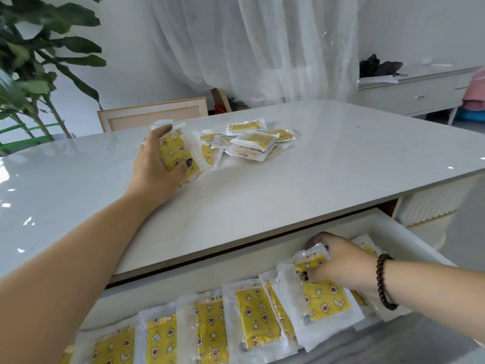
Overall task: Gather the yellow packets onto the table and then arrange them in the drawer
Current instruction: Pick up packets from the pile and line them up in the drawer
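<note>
A loose pile of yellow packets (252, 140) in clear wrappers lies on the white table (328, 164). My left hand (154, 164) reaches over the table and grips a yellow packet (181, 151) at the pile's left edge. Below the table's front edge the white drawer (393, 232) stands pulled out. A row of several yellow packets (210, 329) lies overlapping inside it. My right hand (341, 264), with a dark bead bracelet on the wrist, holds a packet (322, 298) at the right end of that row.
A large green plant (39, 64) stands at the far left. A framed panel (152, 114) leans behind the table. Sheer curtains hang at the back. A white sideboard (414, 90) with a dark object on it is at the far right.
</note>
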`<control>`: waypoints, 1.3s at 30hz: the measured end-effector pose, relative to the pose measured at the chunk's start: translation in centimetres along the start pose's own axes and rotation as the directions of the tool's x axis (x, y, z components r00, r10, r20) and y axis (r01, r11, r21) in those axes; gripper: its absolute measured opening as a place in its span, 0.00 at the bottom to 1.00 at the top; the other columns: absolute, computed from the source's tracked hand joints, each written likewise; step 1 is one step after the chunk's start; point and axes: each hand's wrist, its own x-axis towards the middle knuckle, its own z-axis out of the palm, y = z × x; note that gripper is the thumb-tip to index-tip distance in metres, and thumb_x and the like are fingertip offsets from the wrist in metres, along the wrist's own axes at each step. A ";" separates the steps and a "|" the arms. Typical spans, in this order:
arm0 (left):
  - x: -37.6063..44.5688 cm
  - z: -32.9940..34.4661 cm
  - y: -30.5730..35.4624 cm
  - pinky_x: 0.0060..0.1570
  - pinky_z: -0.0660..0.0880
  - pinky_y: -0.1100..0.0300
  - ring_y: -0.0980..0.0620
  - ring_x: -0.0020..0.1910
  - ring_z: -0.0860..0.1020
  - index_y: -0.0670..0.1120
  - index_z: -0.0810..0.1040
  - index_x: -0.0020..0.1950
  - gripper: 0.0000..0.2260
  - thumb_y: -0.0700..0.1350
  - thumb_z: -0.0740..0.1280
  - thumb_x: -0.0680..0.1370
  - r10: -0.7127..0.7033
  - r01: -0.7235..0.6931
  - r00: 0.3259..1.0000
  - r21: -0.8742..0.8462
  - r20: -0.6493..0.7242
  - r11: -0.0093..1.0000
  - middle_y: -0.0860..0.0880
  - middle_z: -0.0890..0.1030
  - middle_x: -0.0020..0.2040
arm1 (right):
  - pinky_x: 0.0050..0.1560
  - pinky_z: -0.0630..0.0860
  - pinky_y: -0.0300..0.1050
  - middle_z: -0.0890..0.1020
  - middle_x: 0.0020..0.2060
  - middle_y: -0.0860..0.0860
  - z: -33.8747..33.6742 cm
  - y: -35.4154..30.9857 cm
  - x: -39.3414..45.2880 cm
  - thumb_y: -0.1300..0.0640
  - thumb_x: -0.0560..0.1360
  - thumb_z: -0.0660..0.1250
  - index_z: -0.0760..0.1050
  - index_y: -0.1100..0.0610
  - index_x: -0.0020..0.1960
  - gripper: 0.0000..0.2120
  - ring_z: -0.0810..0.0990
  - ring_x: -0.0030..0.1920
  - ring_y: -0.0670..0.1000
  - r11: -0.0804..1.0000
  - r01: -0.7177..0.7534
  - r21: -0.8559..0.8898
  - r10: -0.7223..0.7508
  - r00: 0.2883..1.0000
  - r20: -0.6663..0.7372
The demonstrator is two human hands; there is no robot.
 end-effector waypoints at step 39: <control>-20.1 0.6 0.8 0.52 0.65 0.67 0.60 0.54 0.70 0.65 0.60 0.68 0.31 0.54 0.73 0.71 -0.287 0.260 0.800 0.127 0.527 0.957 0.61 0.64 0.62 | 0.49 0.77 0.44 0.78 0.52 0.53 0.4 0.3 1.0 0.55 0.71 0.73 0.70 0.56 0.60 0.20 0.78 0.47 0.51 0.991 -0.078 -0.105 0.076 0.997 -0.025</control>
